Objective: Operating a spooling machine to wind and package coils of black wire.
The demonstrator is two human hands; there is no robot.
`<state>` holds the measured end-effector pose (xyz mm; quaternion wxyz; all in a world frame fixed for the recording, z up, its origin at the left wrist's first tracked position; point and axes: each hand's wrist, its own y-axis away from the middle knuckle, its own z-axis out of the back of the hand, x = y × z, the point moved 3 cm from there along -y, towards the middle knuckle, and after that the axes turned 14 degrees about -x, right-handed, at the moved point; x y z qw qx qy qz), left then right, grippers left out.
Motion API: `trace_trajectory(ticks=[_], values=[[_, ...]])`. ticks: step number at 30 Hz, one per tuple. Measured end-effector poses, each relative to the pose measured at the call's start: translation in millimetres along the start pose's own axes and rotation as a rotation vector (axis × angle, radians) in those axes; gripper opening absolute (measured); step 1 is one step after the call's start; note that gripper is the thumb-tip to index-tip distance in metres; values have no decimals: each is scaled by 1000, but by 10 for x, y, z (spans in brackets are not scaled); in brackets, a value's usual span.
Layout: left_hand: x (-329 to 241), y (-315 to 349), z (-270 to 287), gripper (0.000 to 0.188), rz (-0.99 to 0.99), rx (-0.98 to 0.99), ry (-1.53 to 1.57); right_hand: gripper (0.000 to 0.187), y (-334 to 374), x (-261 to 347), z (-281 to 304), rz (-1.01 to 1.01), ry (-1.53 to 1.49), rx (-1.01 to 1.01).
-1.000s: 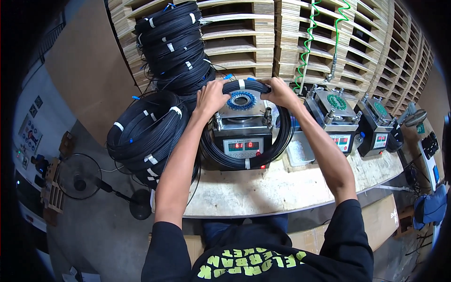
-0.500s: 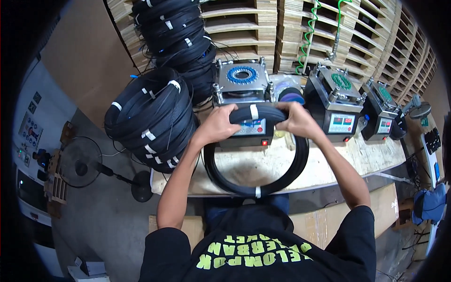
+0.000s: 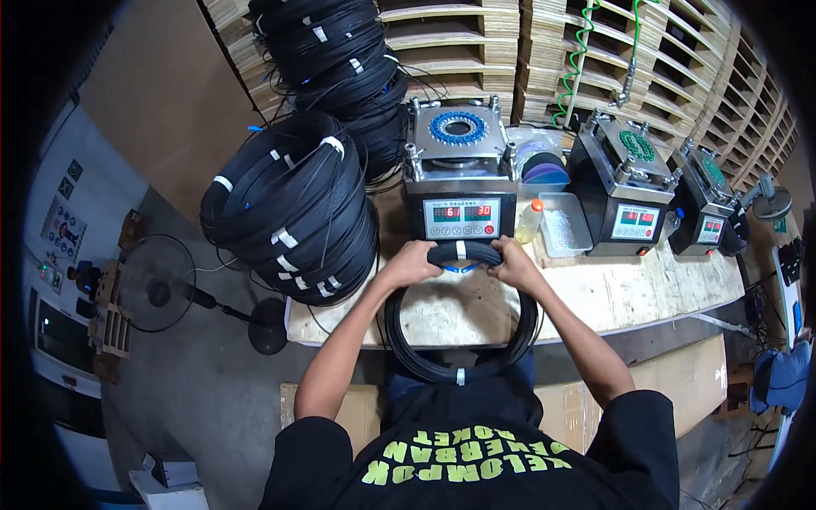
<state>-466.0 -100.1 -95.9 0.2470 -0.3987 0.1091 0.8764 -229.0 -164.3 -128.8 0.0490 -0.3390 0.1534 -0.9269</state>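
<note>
A coil of black cable (image 3: 393, 327) is in both my hands, its far side raised in front of a boxy machine (image 3: 465, 189) and its near side by my body at the table's edge. My left hand (image 3: 414, 262) is closed round the far left part of the coil. My right hand (image 3: 515, 265) grips it at the far right. White tape (image 3: 461, 250) binds the bundle between my hands, with a second band on the near side. Small blue cable ends (image 3: 463, 269) show just below the upper tape.
On the wooden table (image 3: 603, 297), a large stack of black cable coils (image 3: 289, 229) stands left. Two similar machines (image 3: 625, 183) stand right. A bottle with an orange cap (image 3: 529, 223) and a clear plastic tray (image 3: 565, 225) are between. A fan (image 3: 157, 285) stands at left.
My hands have lowered the coil toward me, uncovering the machine's front panel. The bottle and tray, mostly hidden before, now show. The whole view has shifted slightly.
</note>
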Motion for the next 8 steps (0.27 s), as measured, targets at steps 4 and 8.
trace_trajectory(ticks=[4,8], values=[[25,164,-105,48,-110,-198,61,47,184,135,-40,29,118,-109],[59,230,-131,48,-231,-270,-18,60,195,338,25,-180,204,63]])
